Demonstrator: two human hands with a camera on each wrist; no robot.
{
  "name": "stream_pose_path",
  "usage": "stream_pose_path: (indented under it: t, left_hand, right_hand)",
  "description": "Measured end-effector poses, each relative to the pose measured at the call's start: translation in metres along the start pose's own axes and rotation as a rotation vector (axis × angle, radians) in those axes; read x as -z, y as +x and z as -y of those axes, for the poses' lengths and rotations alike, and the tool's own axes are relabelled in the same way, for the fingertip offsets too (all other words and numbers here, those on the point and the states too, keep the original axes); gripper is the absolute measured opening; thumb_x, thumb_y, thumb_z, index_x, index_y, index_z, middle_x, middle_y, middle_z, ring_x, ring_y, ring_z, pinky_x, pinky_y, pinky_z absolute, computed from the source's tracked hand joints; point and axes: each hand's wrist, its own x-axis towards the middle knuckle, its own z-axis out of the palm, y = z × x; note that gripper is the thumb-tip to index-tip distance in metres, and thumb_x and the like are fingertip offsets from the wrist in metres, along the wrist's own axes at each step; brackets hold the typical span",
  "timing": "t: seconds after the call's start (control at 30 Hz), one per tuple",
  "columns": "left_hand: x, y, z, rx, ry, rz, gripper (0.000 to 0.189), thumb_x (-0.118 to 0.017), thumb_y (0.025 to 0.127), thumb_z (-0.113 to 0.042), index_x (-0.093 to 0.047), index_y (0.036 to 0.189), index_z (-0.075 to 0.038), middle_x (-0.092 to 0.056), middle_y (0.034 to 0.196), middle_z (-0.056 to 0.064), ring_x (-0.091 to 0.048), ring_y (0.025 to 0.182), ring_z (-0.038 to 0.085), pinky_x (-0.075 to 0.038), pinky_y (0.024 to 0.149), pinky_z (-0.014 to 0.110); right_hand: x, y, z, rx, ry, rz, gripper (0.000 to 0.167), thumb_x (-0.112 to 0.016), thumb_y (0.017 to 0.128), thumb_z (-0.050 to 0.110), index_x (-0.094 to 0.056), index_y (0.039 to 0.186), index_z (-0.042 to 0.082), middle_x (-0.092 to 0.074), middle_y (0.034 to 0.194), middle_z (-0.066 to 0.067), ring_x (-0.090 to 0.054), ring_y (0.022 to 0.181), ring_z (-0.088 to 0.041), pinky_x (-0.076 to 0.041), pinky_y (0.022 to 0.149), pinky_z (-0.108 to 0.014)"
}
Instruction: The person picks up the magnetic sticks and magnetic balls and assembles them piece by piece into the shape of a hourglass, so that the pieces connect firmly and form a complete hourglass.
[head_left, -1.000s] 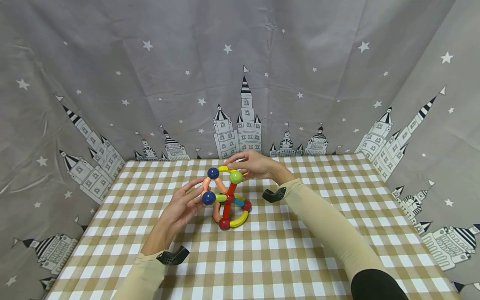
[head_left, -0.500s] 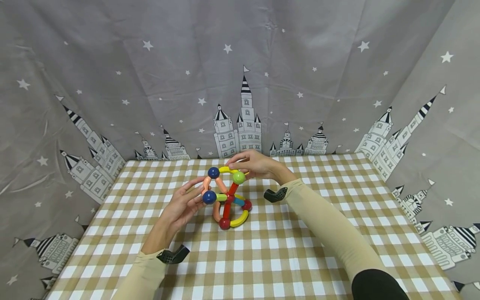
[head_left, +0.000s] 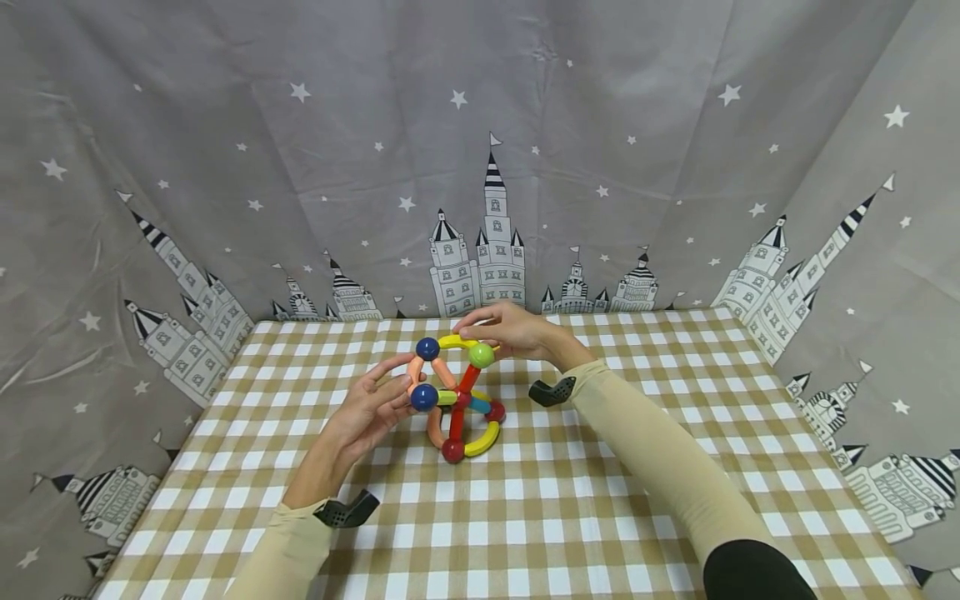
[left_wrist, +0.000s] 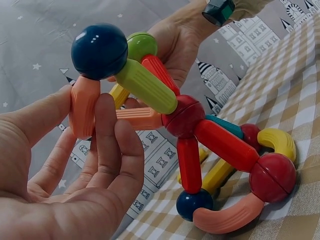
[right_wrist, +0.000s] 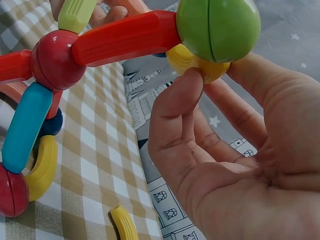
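A model of magnetic balls and sticks [head_left: 463, 398] stands on the tablecloth, held from both sides. My left hand [head_left: 367, 414] pinches a curved orange stick [left_wrist: 84, 112] at its upper left, under a dark blue ball [left_wrist: 100, 51]. My right hand [head_left: 517, 330] pinches a curved yellow stick [right_wrist: 181, 60] at the top, its fingertips right by the green ball [right_wrist: 220, 29]. Red, lime and blue sticks meet at a red centre ball [left_wrist: 183, 116]. Below, curved yellow and orange sticks form a ring with red balls [head_left: 453, 451]. Fingers partly hide both held sticks.
A yellow stick [right_wrist: 124, 223] lies on the checked tablecloth [head_left: 600, 500] behind the model. A grey curtain [head_left: 615, 100] printed with castles and stars hangs behind and beside the table.
The green ball and the red stick under it have shifted slightly right, and more of the top yellow stick shows. Both hands keep almost the same place and grip.
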Motion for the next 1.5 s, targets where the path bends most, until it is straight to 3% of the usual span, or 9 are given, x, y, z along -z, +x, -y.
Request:
stream_pose_path:
  t: [0.33, 0.4, 0.5, 0.63, 0.8, 1.1, 1.3, 1.5]
  left_hand:
    - [0.0, 0.001, -0.001, 0.027, 0.01, -0.024, 0.055, -0.065, 0.102, -0.012, -0.041, 0.151, -0.011, -0.055, 0.135, 0.013, -0.07, 0.101, 0.02, -0.057, 0.092, 0.037]
    - [0.0, 0.0, -0.001, 0.023, 0.012, -0.025, 0.055, -0.065, 0.102, -0.012, -0.041, 0.151, -0.01, -0.056, 0.134, 0.014, -0.07, 0.101, 0.02, -0.057, 0.091, 0.037]
    - [-0.001, -0.001, 0.0, 0.016, 0.013, -0.022, 0.054, -0.064, 0.102, -0.01, -0.041, 0.151, -0.01, -0.06, 0.129, 0.015, -0.07, 0.099, 0.019, -0.057, 0.088, 0.036]
    - [-0.001, -0.003, 0.0, 0.002, 0.008, -0.024, 0.051, -0.063, 0.103, -0.007, -0.042, 0.149, -0.01, -0.065, 0.123, 0.015, -0.071, 0.096, 0.019, -0.058, 0.085, 0.036]
    - [0.0, -0.003, 0.0, -0.001, -0.003, -0.025, 0.05, -0.062, 0.103, -0.006, -0.043, 0.148, -0.01, -0.066, 0.121, 0.014, -0.071, 0.095, 0.019, -0.058, 0.083, 0.035]
    - [-0.001, -0.003, 0.0, 0.005, -0.006, -0.022, 0.047, -0.063, 0.102, -0.008, -0.046, 0.146, -0.011, -0.066, 0.117, 0.012, -0.071, 0.093, 0.019, -0.058, 0.082, 0.034]
    - [-0.001, -0.004, 0.0, 0.006, -0.011, -0.017, 0.048, -0.063, 0.102, -0.007, -0.045, 0.147, -0.011, -0.067, 0.112, 0.009, -0.071, 0.092, 0.018, -0.058, 0.082, 0.034]
    - [-0.001, -0.004, 0.0, 0.008, -0.018, -0.014, 0.049, -0.063, 0.102, -0.007, -0.045, 0.147, -0.011, -0.067, 0.112, 0.009, -0.07, 0.091, 0.018, -0.058, 0.08, 0.033]
  right_hand:
    - [0.001, -0.007, 0.0, 0.036, -0.023, -0.005, 0.031, -0.066, 0.102, 0.017, -0.067, 0.13, 0.005, -0.061, 0.134, -0.013, -0.067, 0.11, -0.029, -0.059, 0.082, -0.04]
    - [0.002, -0.009, -0.001, 0.045, -0.037, -0.007, 0.034, -0.065, 0.103, 0.017, -0.064, 0.133, 0.002, -0.061, 0.134, -0.013, -0.067, 0.108, -0.028, -0.058, 0.081, -0.039]
    - [0.007, -0.011, -0.005, 0.074, -0.079, -0.035, 0.038, -0.064, 0.104, 0.019, -0.061, 0.136, 0.0, -0.062, 0.132, -0.013, -0.064, 0.1, -0.025, -0.056, 0.087, -0.05]
    - [0.015, -0.007, -0.017, 0.139, -0.184, -0.146, 0.033, -0.067, 0.102, 0.02, -0.065, 0.132, 0.005, -0.067, 0.125, -0.013, -0.065, 0.096, -0.027, -0.048, 0.096, -0.065]
    - [0.026, 0.005, -0.038, 0.181, -0.374, -0.286, 0.027, -0.07, 0.1, 0.02, -0.071, 0.126, 0.012, -0.068, 0.123, -0.009, -0.066, 0.105, -0.027, -0.055, 0.09, -0.058]
    - [0.031, 0.022, -0.066, 0.292, -0.548, -0.405, 0.04, -0.075, 0.095, 0.015, -0.064, 0.133, 0.012, -0.067, 0.122, -0.015, -0.065, 0.105, -0.031, -0.055, 0.086, -0.039]
    - [0.03, 0.028, -0.077, 0.277, -0.587, -0.454, 0.04, -0.074, 0.096, 0.014, -0.064, 0.134, 0.012, -0.065, 0.131, -0.016, -0.061, 0.113, -0.034, -0.05, 0.097, -0.044]
    - [0.031, 0.036, -0.085, 0.267, -0.581, -0.462, 0.038, -0.072, 0.096, 0.01, -0.064, 0.133, 0.006, -0.067, 0.128, -0.016, -0.062, 0.117, -0.033, -0.048, 0.1, -0.044]
